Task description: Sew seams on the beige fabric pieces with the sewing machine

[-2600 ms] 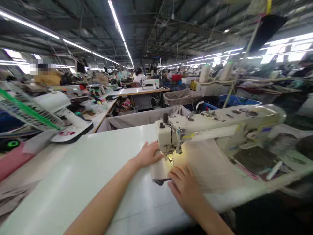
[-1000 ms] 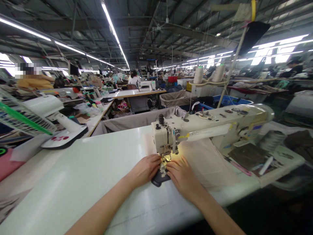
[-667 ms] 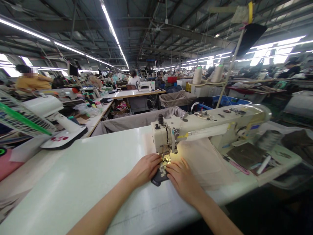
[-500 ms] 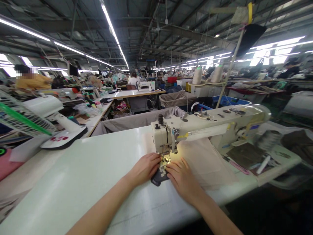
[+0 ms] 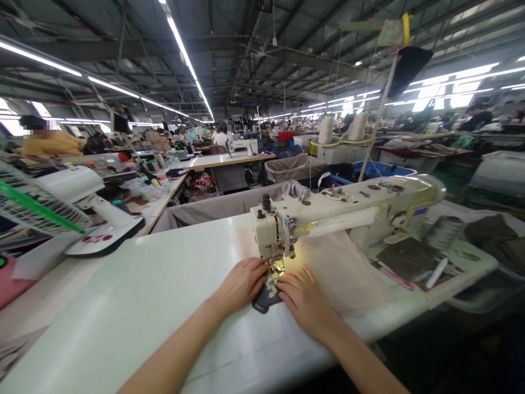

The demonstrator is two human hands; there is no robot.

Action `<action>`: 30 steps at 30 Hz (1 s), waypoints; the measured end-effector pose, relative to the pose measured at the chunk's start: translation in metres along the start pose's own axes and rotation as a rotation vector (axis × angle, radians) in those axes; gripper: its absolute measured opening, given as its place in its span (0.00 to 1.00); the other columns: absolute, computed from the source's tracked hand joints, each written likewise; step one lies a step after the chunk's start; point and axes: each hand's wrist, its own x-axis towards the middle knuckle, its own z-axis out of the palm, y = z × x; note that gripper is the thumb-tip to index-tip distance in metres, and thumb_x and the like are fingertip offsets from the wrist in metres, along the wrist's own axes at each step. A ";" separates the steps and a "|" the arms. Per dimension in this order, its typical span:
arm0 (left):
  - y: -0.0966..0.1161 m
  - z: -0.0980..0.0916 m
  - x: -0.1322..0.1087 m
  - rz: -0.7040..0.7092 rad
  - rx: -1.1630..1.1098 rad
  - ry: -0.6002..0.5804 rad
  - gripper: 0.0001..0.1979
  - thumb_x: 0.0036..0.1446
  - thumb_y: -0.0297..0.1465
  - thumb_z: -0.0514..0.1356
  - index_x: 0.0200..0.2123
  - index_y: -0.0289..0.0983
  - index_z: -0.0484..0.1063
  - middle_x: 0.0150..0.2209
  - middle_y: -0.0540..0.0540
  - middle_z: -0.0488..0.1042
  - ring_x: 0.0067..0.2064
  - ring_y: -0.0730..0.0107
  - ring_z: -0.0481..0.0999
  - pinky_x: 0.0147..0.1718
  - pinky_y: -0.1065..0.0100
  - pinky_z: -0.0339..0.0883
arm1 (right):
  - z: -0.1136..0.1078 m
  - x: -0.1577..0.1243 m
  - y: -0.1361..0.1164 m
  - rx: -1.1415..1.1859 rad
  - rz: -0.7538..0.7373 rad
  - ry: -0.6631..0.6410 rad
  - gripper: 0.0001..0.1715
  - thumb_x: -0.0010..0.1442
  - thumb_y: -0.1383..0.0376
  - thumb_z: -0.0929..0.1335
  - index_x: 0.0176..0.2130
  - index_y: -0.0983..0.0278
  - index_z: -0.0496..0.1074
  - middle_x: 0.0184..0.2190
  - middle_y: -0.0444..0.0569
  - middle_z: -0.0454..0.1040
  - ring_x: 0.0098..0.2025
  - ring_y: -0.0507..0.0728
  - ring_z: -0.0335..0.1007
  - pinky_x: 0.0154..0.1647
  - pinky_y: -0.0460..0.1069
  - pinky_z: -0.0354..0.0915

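A cream sewing machine (image 5: 348,210) stands on the white table (image 5: 135,295), its needle area lit yellow. A small dark fabric piece (image 5: 266,296) lies under the presser foot. My left hand (image 5: 241,284) lies on the piece's left side, fingers curled down against it. My right hand (image 5: 305,301) presses on its right side, fingertips close to the needle. A beige cloth (image 5: 344,273) lies under the machine arm, to the right of my hands.
A white desk fan (image 5: 77,210) stands at the table's left. Two thread cones (image 5: 342,128) sit on a stand behind the machine. Grey fabric bins (image 5: 221,205) line the far edge. Tools and a dark pad (image 5: 410,257) lie at right. Other people work at distant tables.
2.6 s ago my hands lay apart on a pale piece at the needle; since 1.0 s ago they have sat close together on the dark piece, hardly moving.
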 end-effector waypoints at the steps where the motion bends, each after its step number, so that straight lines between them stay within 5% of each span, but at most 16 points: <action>1: 0.004 -0.001 -0.001 -0.015 0.000 0.005 0.13 0.68 0.30 0.53 0.52 0.38 0.72 0.49 0.40 0.76 0.50 0.57 0.74 0.51 0.55 0.71 | -0.001 0.000 -0.001 0.015 0.004 0.004 0.13 0.70 0.70 0.63 0.50 0.60 0.74 0.50 0.50 0.77 0.55 0.61 0.70 0.66 0.68 0.52; 7: 0.028 0.007 -0.011 -0.032 -0.140 -0.040 0.12 0.69 0.25 0.51 0.40 0.38 0.75 0.45 0.42 0.76 0.47 0.61 0.74 0.50 0.59 0.72 | -0.003 -0.005 -0.009 0.095 0.005 0.016 0.12 0.71 0.68 0.64 0.50 0.59 0.73 0.48 0.49 0.77 0.53 0.60 0.70 0.67 0.67 0.50; 16: 0.032 0.016 -0.014 -0.024 -0.095 0.016 0.08 0.67 0.24 0.55 0.42 0.38 0.74 0.51 0.41 0.74 0.52 0.58 0.73 0.53 0.55 0.72 | -0.003 -0.007 -0.010 -0.011 -0.003 -0.003 0.08 0.70 0.68 0.65 0.46 0.61 0.74 0.44 0.47 0.77 0.51 0.59 0.70 0.66 0.65 0.51; 30: 0.029 0.009 -0.010 -0.026 -0.054 -0.053 0.08 0.65 0.23 0.55 0.43 0.38 0.72 0.48 0.41 0.75 0.52 0.57 0.74 0.54 0.55 0.71 | -0.003 -0.006 -0.009 -0.003 -0.007 -0.001 0.10 0.71 0.68 0.64 0.47 0.60 0.73 0.46 0.49 0.77 0.52 0.61 0.70 0.67 0.67 0.51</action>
